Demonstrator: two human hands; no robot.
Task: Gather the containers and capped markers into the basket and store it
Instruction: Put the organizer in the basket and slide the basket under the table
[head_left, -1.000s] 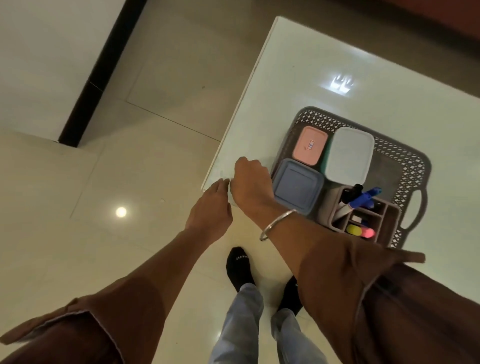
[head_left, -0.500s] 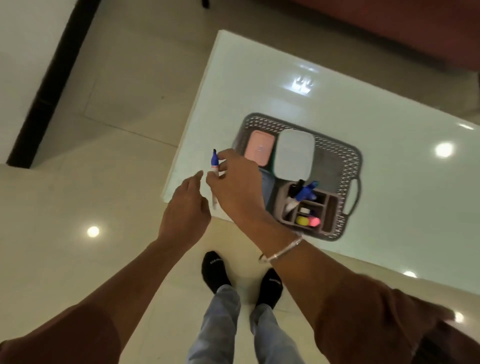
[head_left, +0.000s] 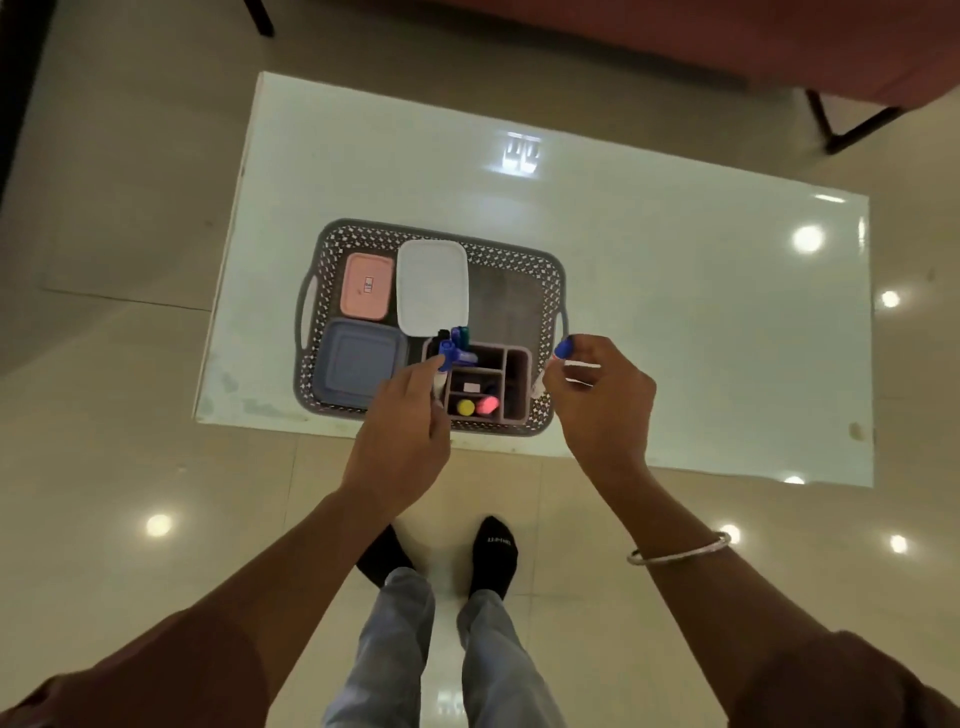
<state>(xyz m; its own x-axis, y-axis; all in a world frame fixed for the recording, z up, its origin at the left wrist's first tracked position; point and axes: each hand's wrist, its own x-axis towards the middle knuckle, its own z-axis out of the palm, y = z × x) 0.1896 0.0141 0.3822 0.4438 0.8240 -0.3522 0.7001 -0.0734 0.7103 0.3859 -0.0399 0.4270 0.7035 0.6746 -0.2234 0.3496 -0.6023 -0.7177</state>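
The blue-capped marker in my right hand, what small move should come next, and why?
Probably lower the blue-capped marker into the pen organizer in the basket. The right hand pinches it beside the basket's right handle, cap on, outside any compartment. The left hand grips another marker at the organizer's left compartment, where several markers stand already.
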